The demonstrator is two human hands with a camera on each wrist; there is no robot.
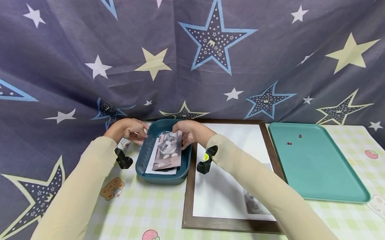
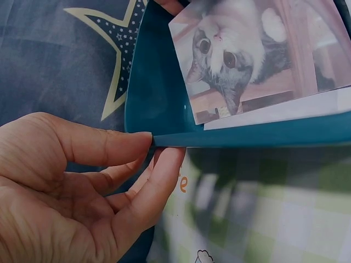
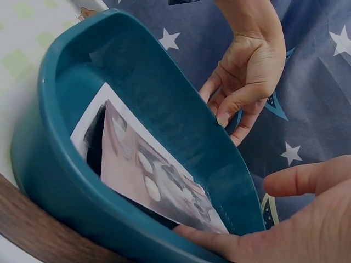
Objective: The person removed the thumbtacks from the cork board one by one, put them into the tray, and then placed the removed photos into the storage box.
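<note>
A teal plastic bin (image 1: 143, 155) holds several photo prints; the top one, a cat photo (image 1: 168, 151), lies tilted over a white-edged print (image 1: 151, 164). My left hand (image 1: 135, 130) pinches the bin's left rim between thumb and fingers, as the left wrist view shows closely. Over the opposite side of the bin is my right hand (image 1: 188, 131). In the right wrist view its thumb (image 3: 290, 181) is held apart from a straight finger (image 3: 205, 238), which reaches inside the wall to the edge of the cat photo. Its other fingers are hidden there.
Right of the bin lies a brown-framed white board (image 1: 222, 204), with a grey photo (image 1: 255, 205) partly under my right forearm. A green tray (image 1: 323, 164) farther right carries two red push pins (image 1: 289, 143). A star-patterned curtain (image 1: 197, 87) hangs behind the checked tablecloth (image 1: 125, 216).
</note>
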